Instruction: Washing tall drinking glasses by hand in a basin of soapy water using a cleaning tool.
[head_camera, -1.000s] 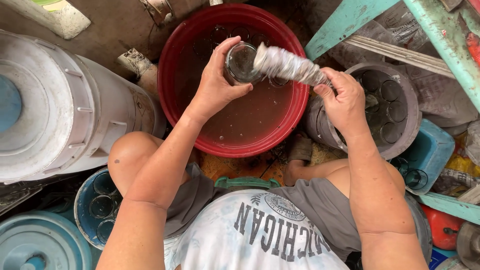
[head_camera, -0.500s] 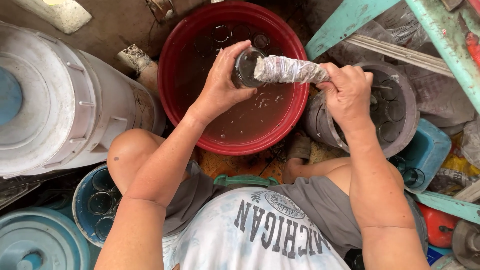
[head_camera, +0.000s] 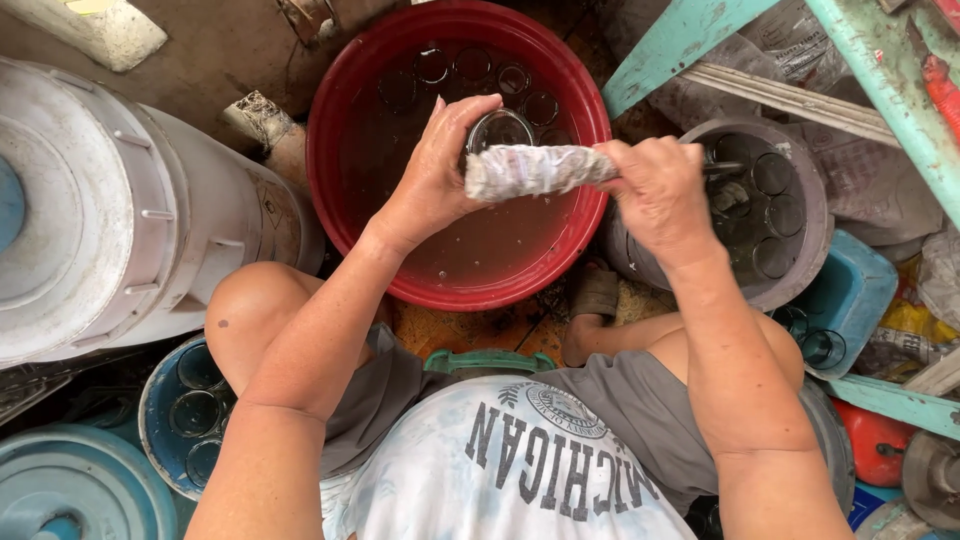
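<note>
My left hand (head_camera: 435, 170) grips a clear drinking glass (head_camera: 500, 130) held over a red basin (head_camera: 340, 190) of murky water. My right hand (head_camera: 655, 195) holds a grey-white cloth-wrapped scrubbing stick (head_camera: 530, 170), which lies sideways across the glass's lower side, its tip against my left fingers. Several more glasses lie sunk at the far side of the basin.
A grey bucket (head_camera: 815, 235) with several glasses stands right of the basin, a blue tub (head_camera: 155, 420) with glasses by my left knee. A large white drum (head_camera: 130, 210) lies at the left. Teal wooden bars (head_camera: 880, 90) cross the upper right.
The stick has come out of the glass's mouth and now lies level across it. Both hands have shifted slightly lower over the basin.
</note>
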